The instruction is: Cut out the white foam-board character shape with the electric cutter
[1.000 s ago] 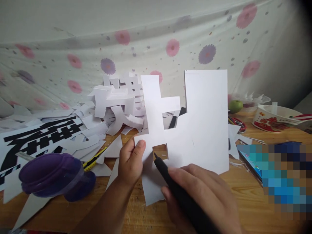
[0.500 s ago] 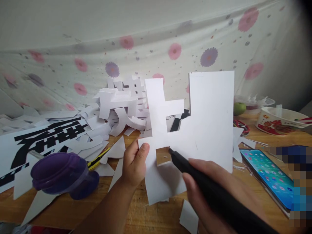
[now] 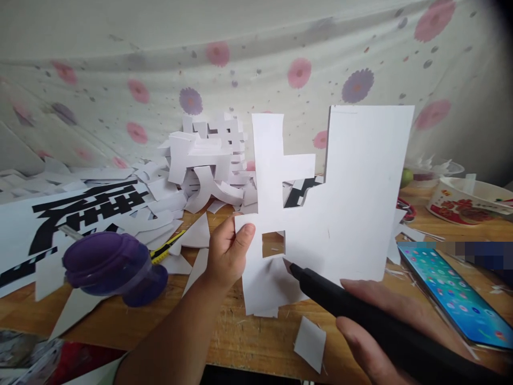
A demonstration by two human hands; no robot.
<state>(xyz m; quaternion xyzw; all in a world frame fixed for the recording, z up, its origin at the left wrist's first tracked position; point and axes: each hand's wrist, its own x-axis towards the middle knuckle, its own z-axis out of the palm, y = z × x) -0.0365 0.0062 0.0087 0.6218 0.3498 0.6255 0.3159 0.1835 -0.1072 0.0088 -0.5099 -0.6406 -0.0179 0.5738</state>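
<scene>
Looking out across a wooden table [image 3: 252,345], backed by a pale wall [image 3: 120,21] hung with a flowered cloth [image 3: 260,69] in pink and purple. Heaped on the left with white paper scraps [image 3: 160,203], then spread with a printed sheet [image 3: 16,224] of bold black shapes. Nearer in, over to a purple cup [image 3: 106,262], then just beside it to a yellow-and-black cutter [image 3: 166,248] lying among scraps. Further back, rising to a paper construction [image 3: 200,158] of curved and notched pieces. Swinging right now, past a red-and-white bowl [image 3: 452,203], then down to a phone [image 3: 457,294] lying face up, screen lit.

And on to the hands! Clamping a white board [image 3: 356,214] in the left hand [image 3: 230,248], thumb flat on the front, fingers mostly hidden behind; holding it upright over the table, mid-view. Closing the right hand [image 3: 412,307] round a black pen-like tool [image 3: 360,313], thumb below, finger above, and pointing its tip at the board just under the lower square opening. Too fine there to tell touching from just short.
</scene>
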